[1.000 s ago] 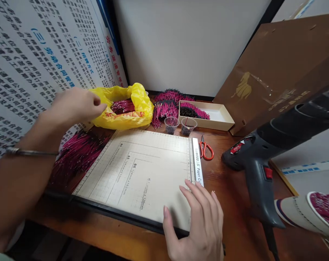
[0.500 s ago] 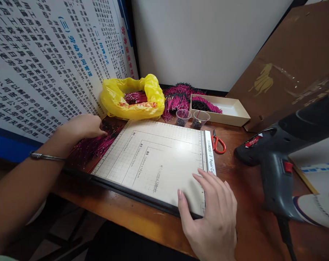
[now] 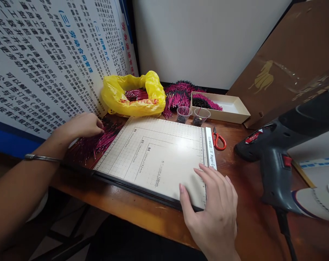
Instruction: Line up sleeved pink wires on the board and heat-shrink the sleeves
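Note:
My left hand (image 3: 84, 125), a metal bracelet at its wrist, is over the loose pile of magenta wires (image 3: 104, 139) left of the paper cutter (image 3: 169, 159). Its fingers curl inward with the tips together; whatever they pinch is hidden. Fingers spread, my right hand (image 3: 214, 206) rests at the near right corner of the cutter and holds nothing. The cutter's cream board has printed size lines and a white strip along its right edge.
Behind the cutter are a yellow plastic bag (image 3: 112, 99) of wires, more bundled wires (image 3: 177, 96), two clear cups (image 3: 184, 116) and a cream box (image 3: 224, 115). Red-handled scissors (image 3: 219, 142) lie to the right, near a dark heat gun (image 3: 277, 174) with a cord.
My left hand has drawn back slightly to the left over the wire pile. The right hand keeps its place on the cutter, and the view has shifted a little.

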The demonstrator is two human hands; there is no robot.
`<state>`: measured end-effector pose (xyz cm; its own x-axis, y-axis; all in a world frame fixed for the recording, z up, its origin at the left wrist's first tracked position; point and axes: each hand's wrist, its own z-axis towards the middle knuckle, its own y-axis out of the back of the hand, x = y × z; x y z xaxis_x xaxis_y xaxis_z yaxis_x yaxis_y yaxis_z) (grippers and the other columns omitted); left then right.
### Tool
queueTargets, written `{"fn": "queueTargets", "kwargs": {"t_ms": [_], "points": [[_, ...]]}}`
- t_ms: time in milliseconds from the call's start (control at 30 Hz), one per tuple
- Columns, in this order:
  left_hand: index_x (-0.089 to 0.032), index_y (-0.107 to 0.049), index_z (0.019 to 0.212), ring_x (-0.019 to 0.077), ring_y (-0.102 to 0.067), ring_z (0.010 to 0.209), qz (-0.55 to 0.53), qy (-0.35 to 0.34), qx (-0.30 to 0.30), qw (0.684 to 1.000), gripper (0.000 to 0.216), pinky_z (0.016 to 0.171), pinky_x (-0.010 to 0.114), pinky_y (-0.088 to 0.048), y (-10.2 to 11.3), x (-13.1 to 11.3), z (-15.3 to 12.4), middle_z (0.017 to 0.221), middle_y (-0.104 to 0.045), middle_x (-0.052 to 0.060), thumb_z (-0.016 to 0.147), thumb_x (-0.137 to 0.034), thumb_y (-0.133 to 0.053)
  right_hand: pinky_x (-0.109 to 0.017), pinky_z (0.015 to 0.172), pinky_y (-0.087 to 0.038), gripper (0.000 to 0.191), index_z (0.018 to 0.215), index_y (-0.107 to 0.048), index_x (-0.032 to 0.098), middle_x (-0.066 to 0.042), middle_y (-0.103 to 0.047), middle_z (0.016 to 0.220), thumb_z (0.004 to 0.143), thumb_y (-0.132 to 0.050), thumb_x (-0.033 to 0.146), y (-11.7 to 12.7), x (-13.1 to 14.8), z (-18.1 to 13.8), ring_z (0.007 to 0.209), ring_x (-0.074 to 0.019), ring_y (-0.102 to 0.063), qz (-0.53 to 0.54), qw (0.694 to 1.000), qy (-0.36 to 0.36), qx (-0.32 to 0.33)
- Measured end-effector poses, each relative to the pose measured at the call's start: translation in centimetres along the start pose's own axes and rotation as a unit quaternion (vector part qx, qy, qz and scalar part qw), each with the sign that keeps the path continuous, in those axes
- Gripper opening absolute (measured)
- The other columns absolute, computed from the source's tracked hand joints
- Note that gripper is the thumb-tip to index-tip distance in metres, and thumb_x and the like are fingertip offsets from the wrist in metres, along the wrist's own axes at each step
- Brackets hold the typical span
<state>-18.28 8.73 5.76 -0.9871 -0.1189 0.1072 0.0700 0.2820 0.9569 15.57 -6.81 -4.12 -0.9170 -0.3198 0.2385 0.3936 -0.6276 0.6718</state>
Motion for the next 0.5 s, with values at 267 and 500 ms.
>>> {"fn": "queueTargets", "kwargs": {"t_ms": [267, 500], "points": [[-0.02, -0.085, 0.112, 0.0208, -0.068, 0.093, -0.027, 0.039, -0.036, 0.998, 0.031, 0.074, 0.021, -0.04, 0.7, 1.5, -0.4, 0.099, -0.085, 0.001, 0.091, -0.032, -0.066, -0.054, 0.11, -0.045, 0.029, 0.119, -0.064, 0.011, -0.018, -0.074, 0.122, 0.1, -0.06, 0.033, -0.2, -0.1, 0.1, 0.117, -0.0346, -0.067, -0.001, 1.0, -0.001, -0.004], [-0.018, -0.085, 0.112, 0.0185, -0.066, 0.08, -0.084, 0.076, -0.097, 0.989, 0.034, 0.072, 0.022, -0.042, 1.2, 2.1, -1.2, 0.08, -0.081, -0.001, 0.09, -0.036, -0.068, -0.054, 0.11, -0.045, 0.029, 0.119, -0.065, 0.012, -0.018, -0.075, 0.122, 0.1, -0.061, 0.033, -0.2, -0.1, 0.0, 0.116, -0.0343, -0.068, -0.003, 1.0, -0.001, -0.009]]}}
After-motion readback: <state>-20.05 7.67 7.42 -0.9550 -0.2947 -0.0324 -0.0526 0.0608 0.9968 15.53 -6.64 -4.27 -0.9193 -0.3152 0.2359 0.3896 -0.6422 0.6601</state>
